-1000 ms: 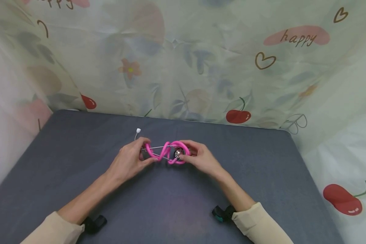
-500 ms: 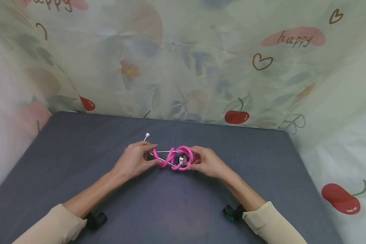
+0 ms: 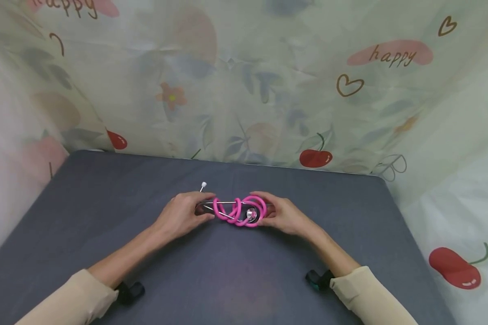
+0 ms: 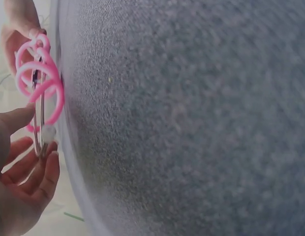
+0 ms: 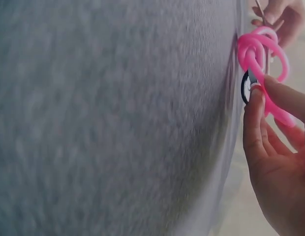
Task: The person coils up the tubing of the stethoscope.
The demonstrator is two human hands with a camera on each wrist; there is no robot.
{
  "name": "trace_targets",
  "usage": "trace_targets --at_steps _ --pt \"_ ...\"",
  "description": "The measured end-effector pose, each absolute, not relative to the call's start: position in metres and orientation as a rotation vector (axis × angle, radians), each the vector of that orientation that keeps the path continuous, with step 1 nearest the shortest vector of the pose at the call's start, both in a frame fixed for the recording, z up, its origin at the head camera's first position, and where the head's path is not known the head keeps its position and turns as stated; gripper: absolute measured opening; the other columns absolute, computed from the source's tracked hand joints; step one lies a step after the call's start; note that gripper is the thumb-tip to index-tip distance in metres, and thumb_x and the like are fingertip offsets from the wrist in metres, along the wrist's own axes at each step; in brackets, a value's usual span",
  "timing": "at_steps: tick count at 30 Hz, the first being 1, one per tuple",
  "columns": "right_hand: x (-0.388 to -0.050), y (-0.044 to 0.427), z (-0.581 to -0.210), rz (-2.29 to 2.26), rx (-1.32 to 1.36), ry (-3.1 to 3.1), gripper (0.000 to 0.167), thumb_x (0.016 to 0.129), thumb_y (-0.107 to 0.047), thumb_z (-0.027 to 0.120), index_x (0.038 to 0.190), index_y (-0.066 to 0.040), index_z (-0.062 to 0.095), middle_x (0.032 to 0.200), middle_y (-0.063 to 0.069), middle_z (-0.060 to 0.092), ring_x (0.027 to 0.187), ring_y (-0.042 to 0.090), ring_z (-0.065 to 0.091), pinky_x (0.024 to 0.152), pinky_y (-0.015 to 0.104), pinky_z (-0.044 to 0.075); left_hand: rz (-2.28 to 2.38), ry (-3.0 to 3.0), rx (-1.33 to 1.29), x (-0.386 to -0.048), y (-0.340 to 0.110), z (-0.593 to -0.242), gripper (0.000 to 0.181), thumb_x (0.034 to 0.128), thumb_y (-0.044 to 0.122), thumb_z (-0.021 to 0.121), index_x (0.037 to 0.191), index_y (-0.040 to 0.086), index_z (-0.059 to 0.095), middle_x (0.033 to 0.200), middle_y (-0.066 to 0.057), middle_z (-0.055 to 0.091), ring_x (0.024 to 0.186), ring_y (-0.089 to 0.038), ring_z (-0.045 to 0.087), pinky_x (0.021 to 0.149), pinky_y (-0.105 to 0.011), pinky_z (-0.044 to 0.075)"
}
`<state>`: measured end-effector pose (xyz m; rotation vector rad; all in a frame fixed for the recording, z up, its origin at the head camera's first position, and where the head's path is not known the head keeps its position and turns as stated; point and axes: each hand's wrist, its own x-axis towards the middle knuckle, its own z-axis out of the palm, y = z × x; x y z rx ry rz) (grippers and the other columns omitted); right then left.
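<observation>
A stethoscope with a pink tube [image 3: 238,208] hangs level between both hands over the table. Its tube is wound in loops around the two metal ear tubes [image 4: 43,105]. The round silver chestpiece [image 3: 251,214] lies inside the loops at the right end. My left hand [image 3: 181,211] holds the ear-tube end between thumb and fingers; a white ear tip [image 3: 204,184] sticks up beyond it. My right hand [image 3: 283,215] grips the looped tube beside the chestpiece. In the right wrist view the thumb and fingers pinch around the pink tube [image 5: 278,112], near the chestpiece's dark rim [image 5: 245,88].
The dark grey tabletop [image 3: 227,275] spreads under both arms. Behind it hangs a pale printed curtain [image 3: 236,81], which also covers the sides. A black wrist camera [image 3: 131,292] sits on the left wrist, another camera [image 3: 319,280] on the right.
Both hands and the stethoscope have shifted to the right and slightly nearer. The right thumb has moved off the chestpiece face to the outer loop. The tube's loops now sit closer together.
</observation>
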<state>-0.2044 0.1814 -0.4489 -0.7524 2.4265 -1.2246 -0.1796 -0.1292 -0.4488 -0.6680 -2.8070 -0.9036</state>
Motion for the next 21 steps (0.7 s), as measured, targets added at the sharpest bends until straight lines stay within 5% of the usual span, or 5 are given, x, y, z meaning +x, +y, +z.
trace_targets --at_steps 8,15,21 --pt "-0.211 0.194 -0.456 -1.177 -0.763 2.437 0.077 0.085 -0.009 0.079 0.152 -0.015 0.041 0.135 0.009 0.057 0.093 0.014 0.069 0.074 0.03 0.055 -1.042 -2.824 -0.75 -0.184 -0.135 -0.454 0.062 0.077 0.022 0.088 0.133 0.012 0.064 0.109 -0.002 0.07 0.076 -0.013 0.059 0.069 -0.03 0.049" --pt "-0.21 0.196 -0.462 -1.109 -0.715 2.481 0.078 0.085 -0.011 0.08 0.152 -0.018 0.042 0.107 0.007 0.066 0.078 0.013 0.067 0.069 0.03 0.054 -1.301 -2.794 -0.749 -0.186 -0.14 -0.459 0.067 0.0771 0.017 0.087 0.138 0.013 0.06 0.126 0.001 0.067 0.1 -0.018 0.067 0.081 -0.034 0.055" --pt "-0.209 0.199 -0.463 -1.121 -0.695 2.45 0.079 0.085 -0.011 0.079 0.153 -0.018 0.04 0.1 0.004 0.067 0.082 0.015 0.068 0.072 0.03 0.055 -1.414 -2.738 -0.724 -0.184 -0.145 -0.462 0.066 0.0764 0.017 0.088 0.136 0.013 0.061 0.127 -0.004 0.067 0.104 -0.022 0.067 0.084 -0.037 0.055"
